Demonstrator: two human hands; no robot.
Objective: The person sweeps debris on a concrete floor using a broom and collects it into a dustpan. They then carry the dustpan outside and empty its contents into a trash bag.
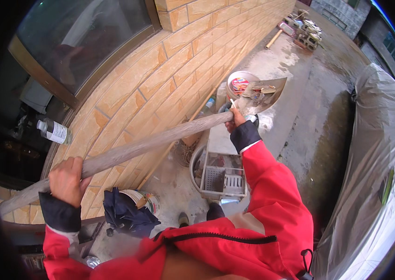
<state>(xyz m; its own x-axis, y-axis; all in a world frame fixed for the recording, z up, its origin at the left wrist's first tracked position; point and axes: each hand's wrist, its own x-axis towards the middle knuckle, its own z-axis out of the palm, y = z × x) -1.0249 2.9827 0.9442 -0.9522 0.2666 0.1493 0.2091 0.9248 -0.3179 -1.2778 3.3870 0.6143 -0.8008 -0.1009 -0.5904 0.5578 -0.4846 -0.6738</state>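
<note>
My left hand (66, 182) grips a long wooden shovel handle (155, 143) near its rear end, in front of the tiled wall. My right hand (236, 119) is closed around the same handle close to the shovel's metal blade (275, 91). A short, thin white stick (233, 103) shows at the right fingers. Pale grey debris and scraps (260, 92) lie on the blade. The blade overlaps the rim of a white bucket (234, 75) in view, and a red printed food-tub lid (240, 85) is inside that bucket.
A grey plastic rack (215, 176) stands by my feet. A dark folded umbrella (127, 213) rests against a paint bucket (152, 201). A clear bottle (55, 131) is on the window ledge. Plastic sheeting (376, 140) covers something at right. Concrete blocks (307, 36) and a long-handled dustpan (285, 29) lie farther off.
</note>
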